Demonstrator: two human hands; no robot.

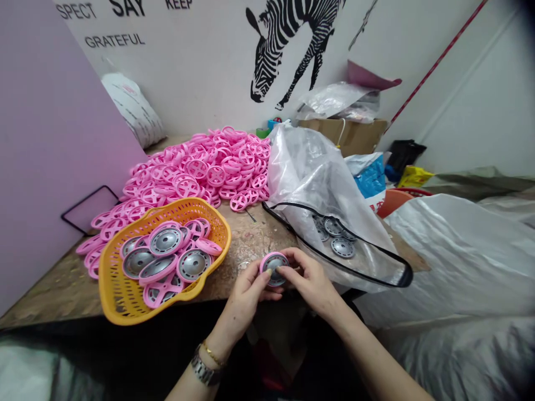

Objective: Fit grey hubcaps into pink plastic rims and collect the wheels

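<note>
Both hands grip one small toy wheel, a pink rim with a grey hubcap-like disc set in it, just over the table's front edge. My left hand pinches its left side, thumb on the disc. My right hand closes on its right side, thumb pressing the disc face. To the left, an orange plastic basket holds several pink wheels with grey discs. Loose grey discs lie inside a clear zip bag on the right, its black-edged mouth towards me.
A large heap of pink rims covers the back left of the worn wooden table. A black wire frame stands by the left partition. Behind the bag sits a cardboard box. Large silvery sheeting fills the right side.
</note>
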